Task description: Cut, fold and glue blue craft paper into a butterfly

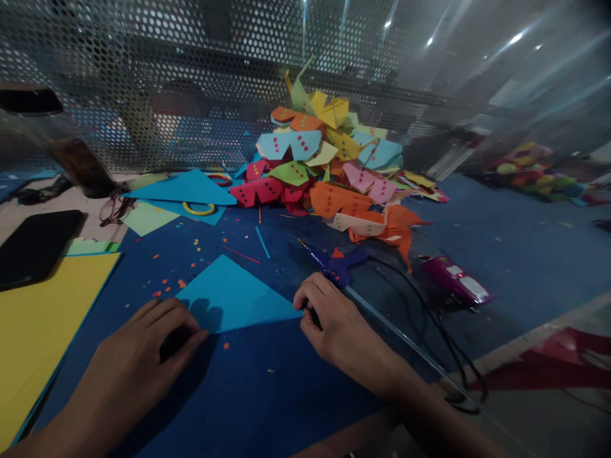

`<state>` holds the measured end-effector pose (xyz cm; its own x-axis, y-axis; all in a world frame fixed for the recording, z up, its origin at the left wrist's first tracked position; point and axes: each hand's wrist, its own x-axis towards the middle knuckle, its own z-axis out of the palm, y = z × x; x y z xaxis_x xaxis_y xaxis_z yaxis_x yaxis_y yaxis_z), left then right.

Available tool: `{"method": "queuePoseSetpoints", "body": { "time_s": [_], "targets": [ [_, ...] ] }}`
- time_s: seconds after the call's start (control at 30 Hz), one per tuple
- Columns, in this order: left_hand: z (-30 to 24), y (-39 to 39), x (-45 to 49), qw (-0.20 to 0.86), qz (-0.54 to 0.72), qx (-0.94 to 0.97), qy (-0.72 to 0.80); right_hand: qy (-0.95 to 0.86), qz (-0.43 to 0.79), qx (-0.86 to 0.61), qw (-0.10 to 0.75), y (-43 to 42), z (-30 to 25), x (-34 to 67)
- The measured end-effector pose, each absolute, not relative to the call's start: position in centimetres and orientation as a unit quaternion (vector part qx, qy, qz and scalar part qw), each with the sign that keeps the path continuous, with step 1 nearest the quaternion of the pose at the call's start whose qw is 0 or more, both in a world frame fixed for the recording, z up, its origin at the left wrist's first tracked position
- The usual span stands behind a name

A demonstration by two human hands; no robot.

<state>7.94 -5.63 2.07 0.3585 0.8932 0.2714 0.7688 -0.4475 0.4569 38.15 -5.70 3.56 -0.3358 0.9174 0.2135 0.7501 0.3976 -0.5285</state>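
Observation:
A light blue paper triangle lies folded on the dark blue table. My left hand presses on its left corner with fingers curled together. My right hand pinches its right corner, fingers closed. A blue glue gun lies just beyond my right hand, with a clear glue stick trailing back past my wrist.
A heap of coloured folded paper butterflies sits at the back. Yellow paper sheets, a black phone, more blue triangles, a yellow tape ring and a purple device with black cables lie around. Perforated metal screen behind.

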Motion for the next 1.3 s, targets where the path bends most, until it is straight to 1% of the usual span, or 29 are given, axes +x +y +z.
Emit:
{"method": "queuePoseSetpoints", "body": {
  "time_s": [0.2,0.37,0.47,0.6,0.67,0.73,0.9,1.3],
  "targets": [
    [2.3,-5.6,8.0,0.125,0.249,0.819,0.501,-0.8,0.16,-0.526,0.241,-5.6,3.7,38.1],
    [2.3,-5.6,8.2,0.125,0.249,0.817,0.505,-0.799,0.105,-0.537,0.251,-6.1,4.5,37.0],
    [1.9,-5.5,8.0,0.126,0.247,0.819,0.502,-0.814,0.119,-0.506,0.259,-6.3,5.1,35.5],
    [1.5,-5.4,7.7,0.136,0.247,0.822,0.495,-0.845,0.184,-0.47,0.176,-5.5,5.1,33.3],
    [1.5,-5.4,7.7,0.142,0.237,0.819,0.502,-0.854,0.193,-0.464,0.136,-4.9,4.9,32.4],
    [1.6,-5.3,7.8,0.146,0.226,0.815,0.513,-0.854,0.195,-0.468,0.121,-4.3,4.5,31.9],
    [1.8,-5.3,8.2,0.152,0.214,0.81,0.525,-0.838,0.216,-0.485,0.127,-3.8,4.2,31.5],
    [1.8,-5.4,8.4,0.165,0.19,0.791,0.558,-0.823,0.214,-0.503,0.154,-4.1,3.8,31.0]
  ]
}}
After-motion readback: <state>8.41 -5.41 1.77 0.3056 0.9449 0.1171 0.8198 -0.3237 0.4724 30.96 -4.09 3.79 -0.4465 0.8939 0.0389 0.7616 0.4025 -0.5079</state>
